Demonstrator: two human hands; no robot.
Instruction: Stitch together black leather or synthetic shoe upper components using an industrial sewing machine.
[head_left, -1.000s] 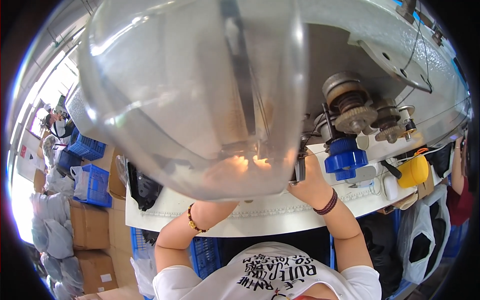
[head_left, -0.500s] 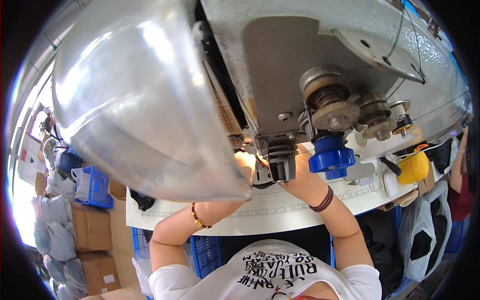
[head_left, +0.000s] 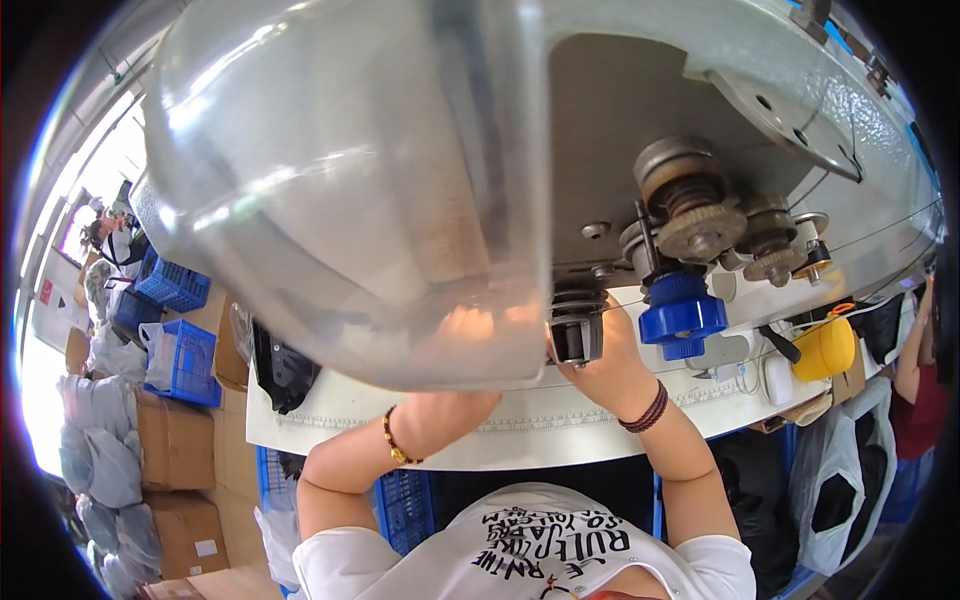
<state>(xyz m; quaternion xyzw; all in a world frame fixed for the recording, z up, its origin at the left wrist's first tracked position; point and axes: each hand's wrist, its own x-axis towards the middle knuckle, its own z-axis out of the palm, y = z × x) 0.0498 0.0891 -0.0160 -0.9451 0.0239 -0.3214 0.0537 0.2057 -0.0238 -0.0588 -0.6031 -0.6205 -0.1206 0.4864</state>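
A grey sewing machine head (head_left: 620, 100) fills the upper part of the view, with a clear plastic cover (head_left: 330, 230) on its left side. My left hand (head_left: 450, 415) reaches under the cover; its fingers show only as a blurred, lit patch through the plastic. Opposite it, my right hand (head_left: 610, 370) lies by the white table (head_left: 500, 440), behind a dark metal machine part (head_left: 577, 330) that hides its fingertips. Whatever either hand touches is hidden. A blue knob (head_left: 682, 312) and round tension discs (head_left: 695, 200) sit above my right hand.
A yellow container (head_left: 825, 350) and a small white box (head_left: 778, 380) stand on the right of the table. At left are blue crates (head_left: 185, 360), cardboard boxes (head_left: 175, 440) and grey bags (head_left: 100, 430). A person's arm (head_left: 912, 350) shows at far right.
The cover and machine parts have shifted right in the picture, and the cover now hides the gap where my left fingers showed. Both arms keep nearly the same pose.
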